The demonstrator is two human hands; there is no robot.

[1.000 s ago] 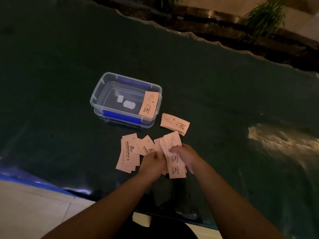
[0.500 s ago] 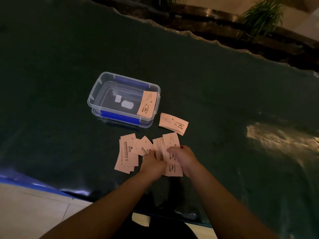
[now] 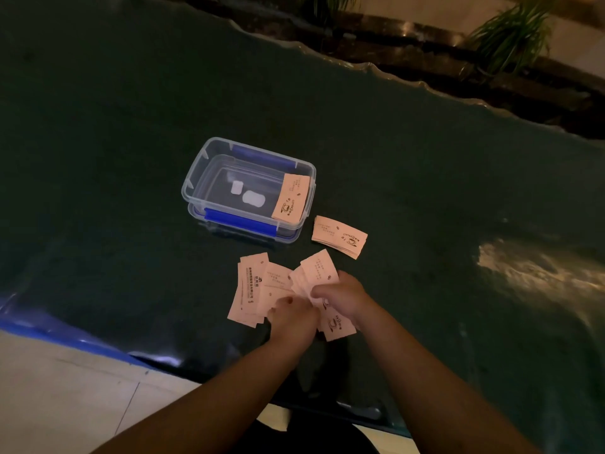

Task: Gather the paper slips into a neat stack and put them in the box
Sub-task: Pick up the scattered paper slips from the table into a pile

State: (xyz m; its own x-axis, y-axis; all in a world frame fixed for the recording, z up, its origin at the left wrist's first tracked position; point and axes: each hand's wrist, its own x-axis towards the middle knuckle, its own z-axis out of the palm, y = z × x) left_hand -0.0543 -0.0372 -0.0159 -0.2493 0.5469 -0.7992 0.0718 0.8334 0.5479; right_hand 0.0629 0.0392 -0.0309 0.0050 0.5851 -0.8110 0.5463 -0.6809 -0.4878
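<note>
Pink paper slips lie on a dark green table cover. My right hand (image 3: 343,296) holds a fanned bunch of slips (image 3: 319,273), and my left hand (image 3: 294,314) pinches the same bunch from the left. A loose pile of slips (image 3: 250,290) lies just left of my hands. A small stacked bundle (image 3: 339,235) rests apart, to the right of the box. The clear plastic box (image 3: 196,188) with blue latches stands open farther back, one slip (image 3: 291,198) leaning inside its right end.
The table's near edge (image 3: 65,335) runs blue and glossy at lower left, with pale floor tiles below. A wavy far edge (image 3: 376,67) borders a dark ledge with potted plants (image 3: 510,31). A bright glare patch (image 3: 537,267) lies on the cover at right.
My hands have stayed over the slips, and the bunch in my right hand is more fanned, with my left hand closing in beside it. The box and the separate bundle have not moved.
</note>
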